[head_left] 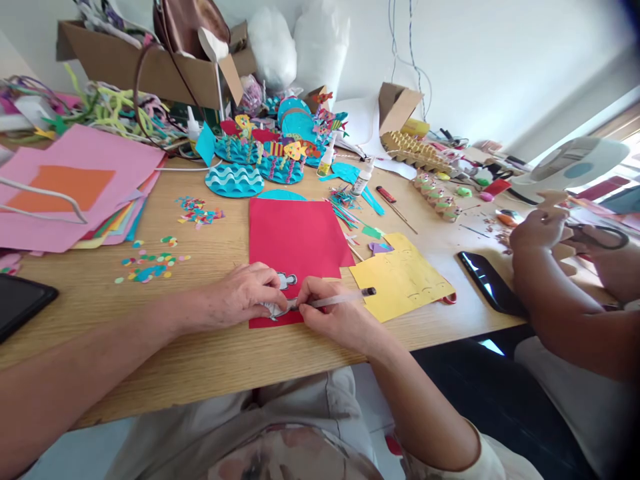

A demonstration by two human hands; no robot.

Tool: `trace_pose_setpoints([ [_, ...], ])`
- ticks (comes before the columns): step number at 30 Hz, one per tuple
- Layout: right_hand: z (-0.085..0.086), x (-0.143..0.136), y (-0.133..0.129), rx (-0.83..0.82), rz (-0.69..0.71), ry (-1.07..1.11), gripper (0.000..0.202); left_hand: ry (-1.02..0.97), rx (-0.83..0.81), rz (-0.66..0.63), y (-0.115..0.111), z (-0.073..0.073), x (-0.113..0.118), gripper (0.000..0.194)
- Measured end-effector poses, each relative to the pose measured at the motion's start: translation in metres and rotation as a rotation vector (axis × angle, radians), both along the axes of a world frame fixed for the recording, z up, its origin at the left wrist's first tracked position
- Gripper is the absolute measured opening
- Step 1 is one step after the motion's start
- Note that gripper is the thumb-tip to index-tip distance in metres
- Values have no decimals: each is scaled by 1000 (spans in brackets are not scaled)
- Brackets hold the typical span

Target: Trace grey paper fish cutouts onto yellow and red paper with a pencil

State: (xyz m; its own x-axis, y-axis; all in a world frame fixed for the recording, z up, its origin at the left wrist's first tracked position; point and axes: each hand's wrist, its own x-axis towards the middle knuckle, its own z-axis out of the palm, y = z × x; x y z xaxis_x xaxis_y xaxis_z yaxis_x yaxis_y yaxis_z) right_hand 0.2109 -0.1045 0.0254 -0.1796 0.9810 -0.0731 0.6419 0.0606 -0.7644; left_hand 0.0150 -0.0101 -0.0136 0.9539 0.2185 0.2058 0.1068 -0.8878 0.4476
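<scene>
At near edge of red sheet (300, 230): left hand (247, 295), unclenched, presses white cutout (275, 311) flat, seemingly to stop sliding; right hand (333, 313) grips pen (345, 298) low, likely for control. Second cutout (289, 281) lies just beyond, on same sheet.

Wooden table (200, 363) — red sheet (295, 230); yellow sheet (400, 277); confetti (150, 272)

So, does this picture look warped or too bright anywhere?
Head view: left forearm looks stretched toward the edge, upper right corner falls dark; head view: window washed out white, glare streaks on the right-hand phone.
</scene>
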Motion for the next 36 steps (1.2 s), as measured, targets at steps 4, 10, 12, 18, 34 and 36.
trace_pose_setpoints([
  [4, -1, 0, 0, -1, -2, -5, 11, 18, 3, 4, 1, 1, 1, 19],
  [10, 0, 2, -1, -2, -19, 23, 10, 23, 2, 15, 0, 4, 0, 18],
  [12, 0, 2, -1, 7, -25, 27, 9, 24, 1, 14, 0, 4, 0, 19],
  [18, 0, 3, -2, 2, -27, 35, 12, 15, -5, 0, 1, 5, 0, 18],
  [34, -7, 5, -4, 43, 9, 58, 12, -13, -11, -15, 1, 2, 0, 18],
  [36, -6, 4, -4, 46, -2, 43, 10, -7, -7, -15, 1, 2, 0, 18],
])
